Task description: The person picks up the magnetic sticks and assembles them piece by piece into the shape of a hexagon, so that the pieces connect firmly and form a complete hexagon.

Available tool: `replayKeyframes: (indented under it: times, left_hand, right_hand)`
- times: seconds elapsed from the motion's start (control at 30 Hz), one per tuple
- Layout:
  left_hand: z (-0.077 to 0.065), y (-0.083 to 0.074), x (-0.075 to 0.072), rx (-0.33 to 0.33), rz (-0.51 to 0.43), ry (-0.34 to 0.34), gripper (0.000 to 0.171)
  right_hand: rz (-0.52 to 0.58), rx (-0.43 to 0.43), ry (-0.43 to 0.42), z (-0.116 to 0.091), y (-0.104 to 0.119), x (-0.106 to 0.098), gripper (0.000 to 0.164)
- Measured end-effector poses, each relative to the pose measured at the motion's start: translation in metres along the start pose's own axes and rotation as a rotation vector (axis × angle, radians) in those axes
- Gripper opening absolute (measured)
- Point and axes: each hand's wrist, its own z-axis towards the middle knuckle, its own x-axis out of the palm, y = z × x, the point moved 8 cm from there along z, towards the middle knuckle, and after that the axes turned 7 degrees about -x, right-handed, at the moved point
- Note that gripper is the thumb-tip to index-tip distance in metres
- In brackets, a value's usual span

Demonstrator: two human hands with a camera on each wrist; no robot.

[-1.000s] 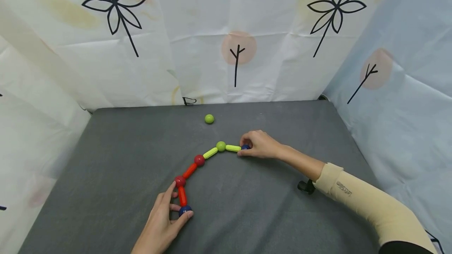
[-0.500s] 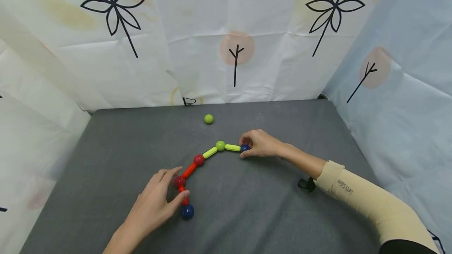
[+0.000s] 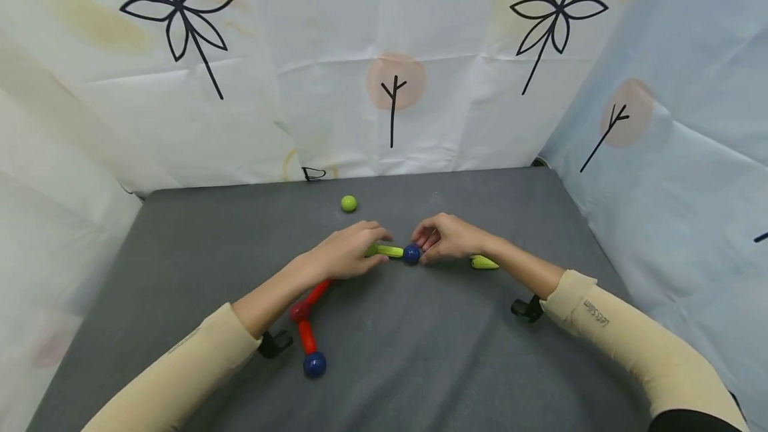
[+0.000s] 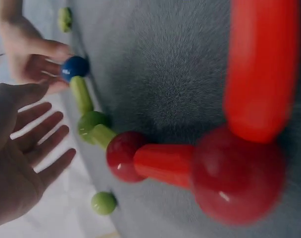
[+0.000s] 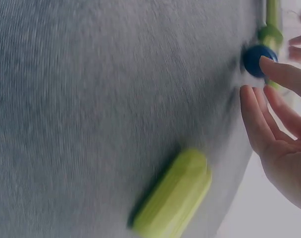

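Observation:
A curved chain of magnetic-looking rods and balls lies on the grey cloth. Its far end is a blue ball joined to a yellow-green rod, then a green ball. Red rods and red balls lead to a second blue ball. My left hand hovers over the green section, fingers spread and holding nothing. Beside the far blue ball, my right hand has loosely bent fingers; one fingertip overlaps the ball in the right wrist view. In the head view, the left hand hides the chain's middle.
A loose yellow-green rod lies partly behind the right wrist. Farther back sits a single green ball. White patterned sheets hang around the grey-covered table.
My left hand has left the near red section and swung forward and right, over the green part. The right fingers have loosened from the blue ball. The loose rod has come into sight.

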Motion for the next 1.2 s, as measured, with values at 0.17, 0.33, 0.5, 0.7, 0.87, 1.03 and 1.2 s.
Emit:
replayKeyframes:
  times: [0.17,0.33,0.5,0.7,0.87,1.03,1.2]
  left_hand:
    - [0.032,-0.002,0.021,0.005,-0.033,0.106,0.044]
    - [0.049,-0.006,0.033,-0.037,-0.048,0.137,0.044]
    - [0.054,-0.005,0.039,-0.059,-0.084,0.135,0.043]
    - [0.053,-0.002,0.037,-0.065,-0.125,0.116,0.036]
    - [0.054,0.002,0.032,-0.064,-0.199,0.089,0.031]
    - [0.054,0.006,0.030,-0.030,-0.308,0.072,0.032]
    - [0.054,0.008,0.027,0.004,-0.401,0.044,0.033]
  right_hand:
    - [0.046,-0.005,-0.008,-0.014,-0.005,-0.021,0.039]
    - [0.038,0.035,0.036,-0.035,-0.018,-0.039,0.032]
    - [-0.039,0.116,0.087,-0.061,-0.039,-0.050,0.027]
    - [-0.053,0.132,0.070,-0.081,-0.060,-0.058,0.029]
    - [-0.068,0.094,0.038,-0.085,-0.066,-0.058,0.024]
    - [-0.124,0.059,-0.010,-0.083,-0.069,-0.059,0.019]
    - [-0.171,0.079,-0.027,-0.081,-0.072,-0.059,0.020]
